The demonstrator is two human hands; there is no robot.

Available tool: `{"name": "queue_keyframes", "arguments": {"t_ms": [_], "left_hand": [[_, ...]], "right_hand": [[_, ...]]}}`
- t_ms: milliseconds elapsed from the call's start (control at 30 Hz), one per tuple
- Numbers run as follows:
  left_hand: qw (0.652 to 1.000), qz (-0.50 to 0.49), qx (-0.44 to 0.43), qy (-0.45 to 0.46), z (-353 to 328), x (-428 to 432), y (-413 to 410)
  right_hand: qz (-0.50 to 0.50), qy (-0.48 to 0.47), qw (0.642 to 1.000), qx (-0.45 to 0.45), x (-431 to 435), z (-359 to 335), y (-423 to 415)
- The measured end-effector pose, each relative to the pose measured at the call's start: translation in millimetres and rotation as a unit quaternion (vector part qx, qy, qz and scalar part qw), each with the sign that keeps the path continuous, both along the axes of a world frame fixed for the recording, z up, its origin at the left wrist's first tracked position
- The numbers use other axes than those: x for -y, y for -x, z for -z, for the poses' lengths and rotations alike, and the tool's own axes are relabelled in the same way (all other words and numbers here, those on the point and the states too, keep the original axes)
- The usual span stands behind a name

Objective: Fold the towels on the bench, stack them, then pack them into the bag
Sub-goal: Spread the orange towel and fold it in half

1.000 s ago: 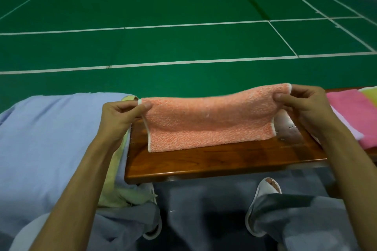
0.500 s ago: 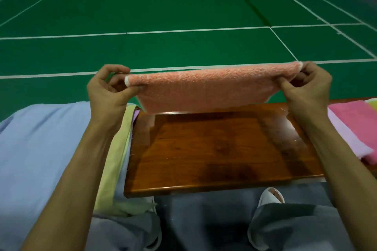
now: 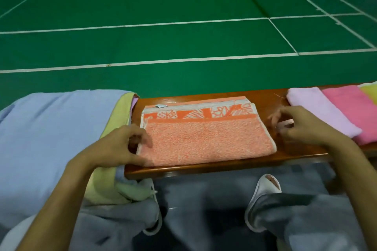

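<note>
As blur smears it, the right hand (image 3: pixel 306 126) seems empty.

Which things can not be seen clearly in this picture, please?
Bag: nowhere in the head view.
Right hand: head view, fingers motion-blurred; whether it holds anything is unclear.
Left hand: blurred at the orange towel's left edge; grip or touch unclear.
Yellow towel: cut by the right frame edge.

Orange towel (image 3: pixel 206 138) now folded flat on bench (image 3: pixel 204 166) (hands (image 3: pixel 120 149) (image 3: pixel 302 126) no longer lifting)
</note>
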State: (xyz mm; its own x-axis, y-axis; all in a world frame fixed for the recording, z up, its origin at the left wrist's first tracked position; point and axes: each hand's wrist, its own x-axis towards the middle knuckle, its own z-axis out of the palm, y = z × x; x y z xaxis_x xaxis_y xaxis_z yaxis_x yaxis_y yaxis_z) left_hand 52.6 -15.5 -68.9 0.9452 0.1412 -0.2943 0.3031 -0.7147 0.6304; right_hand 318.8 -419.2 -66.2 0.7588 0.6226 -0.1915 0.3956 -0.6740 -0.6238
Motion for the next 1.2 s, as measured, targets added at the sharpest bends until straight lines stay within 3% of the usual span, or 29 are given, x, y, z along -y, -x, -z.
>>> {"name": "queue_keyframes", "arguments": {"t_ms": [100, 200, 367, 500, 933, 1033, 1200], "left_hand": [[0.984, -0.108, 0.14, -0.031, -4, 21, -17], [0.956, -0.131, 0.231, -0.124, 11, 53, -45], [0.956, -0.046, 0.198, -0.212, 43, 113, -80], [0.959, -0.036, 0.105, -0.259, 74, 115, -87], [0.949, -0.077, 0.077, -0.296, 77, 71, -84], [0.951, -0.08, 0.08, -0.289, 75, 73, -85], [0.95, -0.077, 0.118, -0.28, 66, 96, -86]], "right_hand": [[0.095, -0.04, 0.988, 0.116, -26, 1, 11], [0.059, -0.054, 0.976, 0.201, -74, 8, 42], [-0.115, 0.079, 0.963, 0.229, -134, 50, 81], [-0.125, 0.139, 0.954, 0.236, -138, 74, 77], [0.039, 0.175, 0.964, 0.195, -78, 69, 20], [0.066, 0.151, 0.969, 0.185, -78, 67, 24], [0.22, 0.084, 0.945, 0.229, -83, 48, 32]]}}
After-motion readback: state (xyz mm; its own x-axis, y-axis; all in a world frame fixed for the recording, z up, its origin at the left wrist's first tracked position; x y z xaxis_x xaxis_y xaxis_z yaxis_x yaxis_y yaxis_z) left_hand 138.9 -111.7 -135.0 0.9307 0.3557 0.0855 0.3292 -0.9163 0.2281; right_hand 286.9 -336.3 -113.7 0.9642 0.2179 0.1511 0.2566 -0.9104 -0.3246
